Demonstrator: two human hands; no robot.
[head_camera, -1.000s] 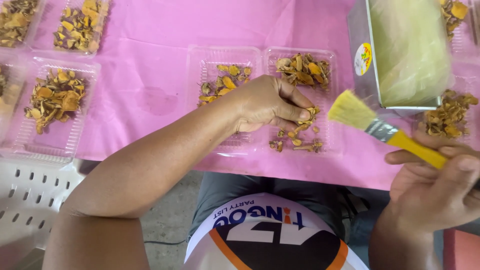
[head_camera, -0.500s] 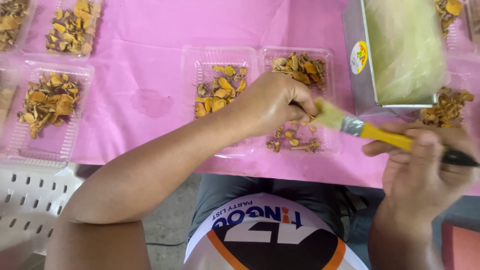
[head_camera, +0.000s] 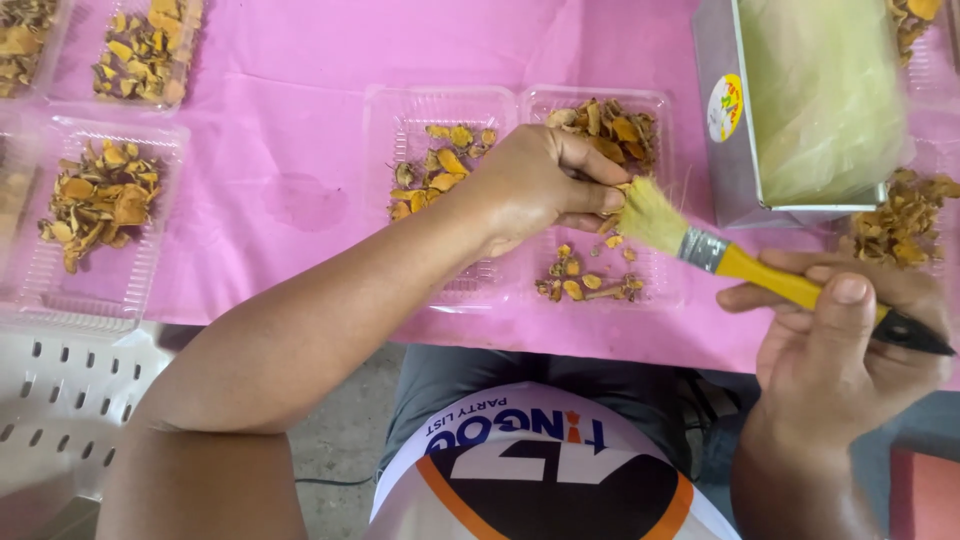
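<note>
Left hand (head_camera: 535, 185) pinching a dried orange piece (head_camera: 612, 218) over the hinged clear tray (head_camera: 520, 110); right hand (head_camera: 850, 330) gripping yellow-handled brush (head_camera: 700, 245), bristles touching it. Judged midway: several loose pieces lying unbrushed below; filled trays (head_camera: 95, 215) on pink bench (head_camera: 290, 120) at left.

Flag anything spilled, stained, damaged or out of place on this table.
One thing: a darker, damp-looking stain marks the pink tablecloth left of the open clear tray. Otherwise the dried orange pieces sit inside their trays, none visibly spilled onto the cloth.
</note>
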